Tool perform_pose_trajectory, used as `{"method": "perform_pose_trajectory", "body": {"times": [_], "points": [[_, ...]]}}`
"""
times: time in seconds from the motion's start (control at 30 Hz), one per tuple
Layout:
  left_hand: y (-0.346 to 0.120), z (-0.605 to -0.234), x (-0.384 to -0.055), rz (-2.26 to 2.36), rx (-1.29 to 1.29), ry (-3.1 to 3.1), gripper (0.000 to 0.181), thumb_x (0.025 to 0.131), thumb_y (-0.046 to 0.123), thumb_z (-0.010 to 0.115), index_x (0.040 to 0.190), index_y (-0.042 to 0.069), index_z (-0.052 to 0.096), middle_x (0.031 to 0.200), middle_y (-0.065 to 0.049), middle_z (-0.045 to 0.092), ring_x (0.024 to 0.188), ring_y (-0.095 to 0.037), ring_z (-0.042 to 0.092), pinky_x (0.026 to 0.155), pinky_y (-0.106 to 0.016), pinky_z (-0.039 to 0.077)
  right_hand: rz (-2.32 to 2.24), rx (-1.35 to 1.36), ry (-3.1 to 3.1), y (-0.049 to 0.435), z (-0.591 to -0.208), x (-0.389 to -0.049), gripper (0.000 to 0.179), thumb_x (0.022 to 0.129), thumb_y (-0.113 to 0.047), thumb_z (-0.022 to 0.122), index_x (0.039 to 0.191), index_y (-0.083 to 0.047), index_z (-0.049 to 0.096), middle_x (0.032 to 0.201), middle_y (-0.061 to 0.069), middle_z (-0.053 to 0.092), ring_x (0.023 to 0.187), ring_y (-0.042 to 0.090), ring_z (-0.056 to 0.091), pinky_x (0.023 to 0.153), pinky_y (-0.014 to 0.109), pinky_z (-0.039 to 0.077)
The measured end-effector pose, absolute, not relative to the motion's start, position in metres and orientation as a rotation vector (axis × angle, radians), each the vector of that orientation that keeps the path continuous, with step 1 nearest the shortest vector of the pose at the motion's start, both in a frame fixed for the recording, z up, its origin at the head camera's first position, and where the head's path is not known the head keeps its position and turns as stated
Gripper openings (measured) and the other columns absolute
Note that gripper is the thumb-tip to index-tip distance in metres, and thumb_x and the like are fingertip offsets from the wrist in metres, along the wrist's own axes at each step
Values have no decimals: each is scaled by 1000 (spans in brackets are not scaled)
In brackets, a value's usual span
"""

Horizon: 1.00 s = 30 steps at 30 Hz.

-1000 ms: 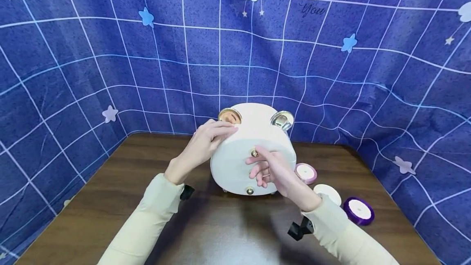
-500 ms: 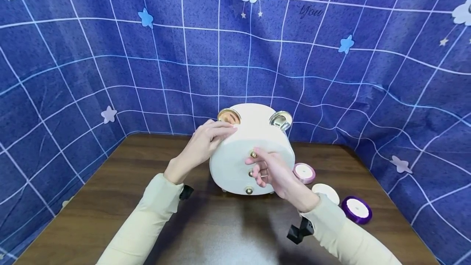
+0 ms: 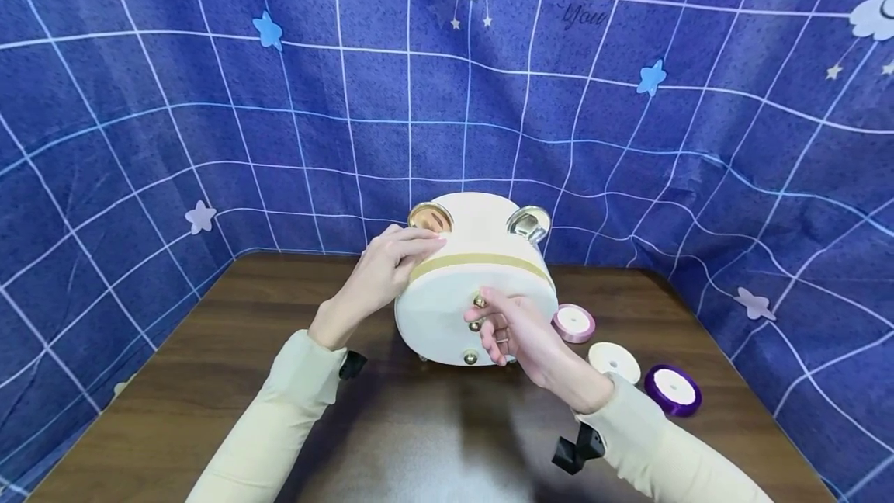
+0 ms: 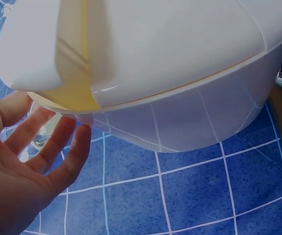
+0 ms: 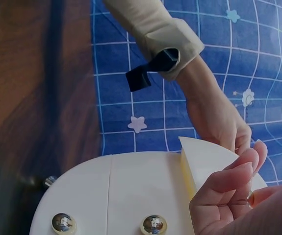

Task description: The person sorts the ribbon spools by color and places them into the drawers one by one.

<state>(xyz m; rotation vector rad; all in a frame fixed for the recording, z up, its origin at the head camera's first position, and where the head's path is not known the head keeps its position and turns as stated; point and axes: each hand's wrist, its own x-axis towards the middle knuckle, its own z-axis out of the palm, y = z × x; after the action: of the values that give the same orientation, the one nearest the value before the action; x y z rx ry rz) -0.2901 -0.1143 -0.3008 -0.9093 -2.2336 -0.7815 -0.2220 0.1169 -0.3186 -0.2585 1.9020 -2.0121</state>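
A white rounded mini chest of drawers (image 3: 426, 324) with ear-like discs on top stands on the table. Its top drawer (image 5: 212, 159) is pulled partly out, and a yellow inside (image 4: 77, 93) shows in the gap. My right hand (image 3: 520, 332) pinches the gold top drawer knob (image 3: 479, 300) between thumb and index finger, the other fingers loosely bent. My left hand (image 3: 384, 270) rests on the chest's upper left edge, fingers relaxed against its side (image 4: 180, 122). Two lower knobs (image 5: 154, 224) sit on the closed front below.
Right of the chest lie a pink ribbon spool (image 3: 575, 322), a white spool (image 3: 615, 363) and a purple ribbon spool (image 3: 673, 390). A blue grid-patterned cloth (image 3: 447, 99) hangs behind the brown wooden table (image 3: 230, 379).
The top drawer has come forward out of the chest with my right hand on its knob, baring a yellow strip. My left hand has stayed on the chest's edge.
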Motion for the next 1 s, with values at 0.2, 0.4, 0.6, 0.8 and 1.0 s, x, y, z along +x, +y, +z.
{"method": "perform_pose_trajectory", "body": {"times": [0.2,0.4,0.6,0.8,1.0], "points": [[-114,-299,-288,-785,-894,-2231,26,93,9,61,115,16,73,116,-2,71,93,-21,57,77,-34,46,-1998,-298,1897,118,-319,-216,40,100,-39,44,95,-4,64,51,-7,56,41,6,49,43,20,39],[-111,-301,-289,-790,-902,-2239,26,93,12,61,116,16,72,117,-2,71,91,-20,57,76,-32,45,-1978,-309,1912,124,-321,-208,39,101,-38,43,95,-5,63,51,-7,56,42,6,48,43,19,39],[-110,-302,-290,-763,-904,-2199,24,92,12,63,114,15,73,114,-2,72,86,-20,57,72,-31,45,-1974,-342,1889,125,-321,-203,39,100,-38,45,94,-4,64,52,-7,57,43,6,49,43,19,40],[-111,-301,-290,-745,-913,-2194,25,92,13,63,114,15,73,114,-2,72,83,-20,56,71,-31,45,-1953,-372,1885,126,-322,-196,40,101,-38,43,95,-4,63,52,-8,56,44,5,49,44,19,40],[-110,-301,-292,-744,-917,-2199,25,92,12,63,115,15,73,115,-3,72,85,-22,58,73,-33,46,-1958,-375,1862,129,-322,-189,41,101,-38,42,97,-3,63,52,-8,56,44,5,49,43,18,40]]}}
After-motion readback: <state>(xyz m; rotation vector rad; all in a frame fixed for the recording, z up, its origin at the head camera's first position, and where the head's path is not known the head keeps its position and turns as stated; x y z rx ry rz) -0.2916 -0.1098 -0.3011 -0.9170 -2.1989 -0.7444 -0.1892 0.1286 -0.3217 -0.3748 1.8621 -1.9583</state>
